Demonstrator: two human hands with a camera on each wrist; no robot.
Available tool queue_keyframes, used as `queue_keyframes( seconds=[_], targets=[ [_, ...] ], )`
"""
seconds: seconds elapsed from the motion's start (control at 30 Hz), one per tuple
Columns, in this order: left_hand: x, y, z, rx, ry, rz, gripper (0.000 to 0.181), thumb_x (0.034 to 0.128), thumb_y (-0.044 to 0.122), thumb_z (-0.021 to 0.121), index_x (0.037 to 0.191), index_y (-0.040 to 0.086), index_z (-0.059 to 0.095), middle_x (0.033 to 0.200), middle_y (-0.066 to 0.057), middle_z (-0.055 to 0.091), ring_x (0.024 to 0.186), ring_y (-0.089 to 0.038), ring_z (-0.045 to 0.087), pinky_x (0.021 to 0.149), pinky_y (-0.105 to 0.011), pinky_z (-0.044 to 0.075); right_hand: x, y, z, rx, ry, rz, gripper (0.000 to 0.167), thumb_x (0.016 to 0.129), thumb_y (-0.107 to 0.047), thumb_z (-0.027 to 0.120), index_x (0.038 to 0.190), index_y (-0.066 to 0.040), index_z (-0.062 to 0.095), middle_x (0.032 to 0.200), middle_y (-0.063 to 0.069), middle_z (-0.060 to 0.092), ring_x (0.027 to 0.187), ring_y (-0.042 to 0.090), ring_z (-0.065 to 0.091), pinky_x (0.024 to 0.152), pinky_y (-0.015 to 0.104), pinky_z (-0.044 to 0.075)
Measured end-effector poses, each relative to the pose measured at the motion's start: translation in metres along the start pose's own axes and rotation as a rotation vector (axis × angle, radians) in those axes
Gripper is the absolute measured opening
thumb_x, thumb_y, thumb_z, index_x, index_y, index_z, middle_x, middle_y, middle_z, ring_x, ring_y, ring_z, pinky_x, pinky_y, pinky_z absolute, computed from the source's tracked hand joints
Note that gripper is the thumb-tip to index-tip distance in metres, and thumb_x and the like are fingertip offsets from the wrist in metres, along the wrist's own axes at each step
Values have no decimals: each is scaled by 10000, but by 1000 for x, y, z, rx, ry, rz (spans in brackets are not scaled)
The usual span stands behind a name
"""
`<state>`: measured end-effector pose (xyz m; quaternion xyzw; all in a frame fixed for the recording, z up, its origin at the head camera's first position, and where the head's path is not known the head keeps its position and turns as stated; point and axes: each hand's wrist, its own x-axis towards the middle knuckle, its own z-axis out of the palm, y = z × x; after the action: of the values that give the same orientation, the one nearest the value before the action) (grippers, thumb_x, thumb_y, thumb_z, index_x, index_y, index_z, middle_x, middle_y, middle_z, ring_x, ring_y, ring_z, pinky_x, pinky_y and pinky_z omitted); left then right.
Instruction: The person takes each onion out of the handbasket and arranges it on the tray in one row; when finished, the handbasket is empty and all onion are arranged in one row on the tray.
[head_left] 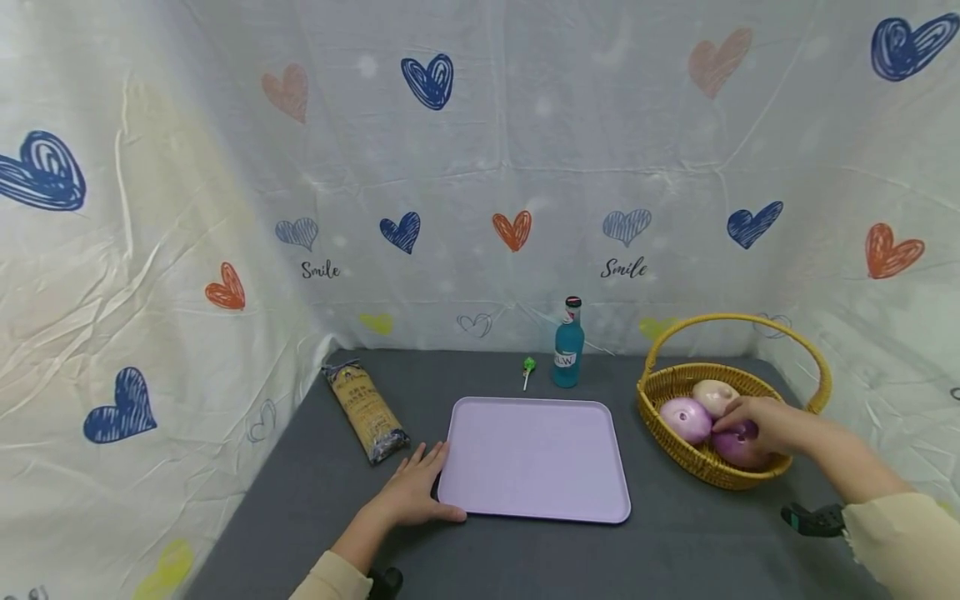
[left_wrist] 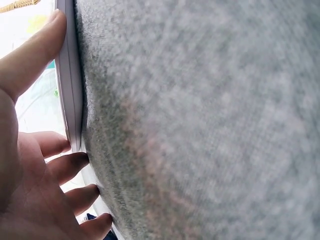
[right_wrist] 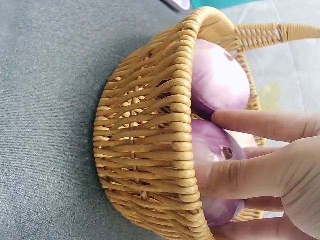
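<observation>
A lilac rectangular tray lies in the middle of the table. My left hand rests at its near left corner, fingers fairly straight along the left side and thumb at the front edge; the left wrist view shows the thumb touching the tray's rim. To the right, my right hand reaches into a yellow wicker basket and grips a purple onion, with thumb and fingers around it in the right wrist view. Another purple onion and a paler onion sit beside it.
A blue bottle with a dark cap stands behind the tray, with a green lollipop to its left. On the left lies a yellow-brown packet. The basket's tall handle arches over it. A heart-printed curtain surrounds the grey tabletop.
</observation>
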<state>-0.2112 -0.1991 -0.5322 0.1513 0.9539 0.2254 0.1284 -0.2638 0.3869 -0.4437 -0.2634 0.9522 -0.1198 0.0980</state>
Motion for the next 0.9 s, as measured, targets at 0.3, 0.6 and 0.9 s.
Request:
queue_keyframes(
  seconds=[0.3, 0.6, 0.9],
  targets=[
    [1, -1, 0, 9, -2, 4, 1227, 694, 679, 810, 1601, 62, 260, 1653, -160, 276, 1536, -451, 152, 1198, -668, 161, -4, 3, -11, -18, 66, -89, 420, 682, -2, 835, 1080, -130, 796, 1150, 182, 702, 1038, 374, 652, 774, 329, 556],
    [0, 1, -2, 10, 4, 10, 1220, 697, 666, 816, 1597, 54, 265, 1651, -162, 282, 1534, -454, 159, 1202, -661, 161, -9, -5, -23, 20, 62, -38, 444, 724, -87, 875, 1155, -140, 779, 1193, 187, 670, 1056, 367, 638, 774, 316, 560],
    [0, -1, 0, 10, 10, 8, 1222, 689, 674, 816, 1599, 68, 269, 1650, -153, 287, 1535, -448, 163, 1199, -663, 169, -11, -17, -33, 34, 68, -10, 450, 736, -123, 885, 1170, -124, 764, 1212, 231, 622, 1068, 423, 610, 786, 456, 590]
  ],
)
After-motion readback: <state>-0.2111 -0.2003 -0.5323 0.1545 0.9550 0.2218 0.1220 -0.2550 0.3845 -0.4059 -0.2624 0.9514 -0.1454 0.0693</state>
